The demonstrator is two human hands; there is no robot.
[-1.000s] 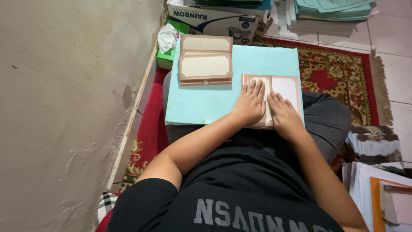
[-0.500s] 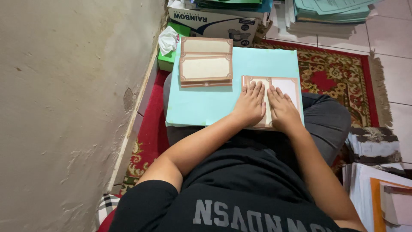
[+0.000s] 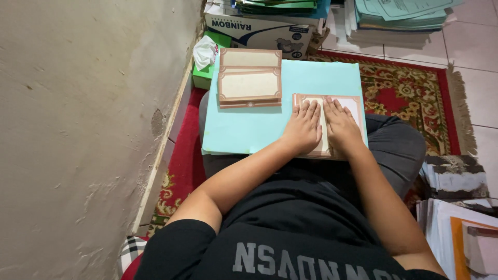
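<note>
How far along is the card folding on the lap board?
Done: a small stack of bordered cards lies at the far left of the light blue board. In hand: the left hand and right hand both press flat on one more card at the board's near right. Left: no unworked cards can be told apart in view.

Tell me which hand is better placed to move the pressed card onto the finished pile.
Left, probably. The left hand lies flat on the card on the side facing the stacked cards at upper left, across bare blue board. The right hand would cross over it.
</note>
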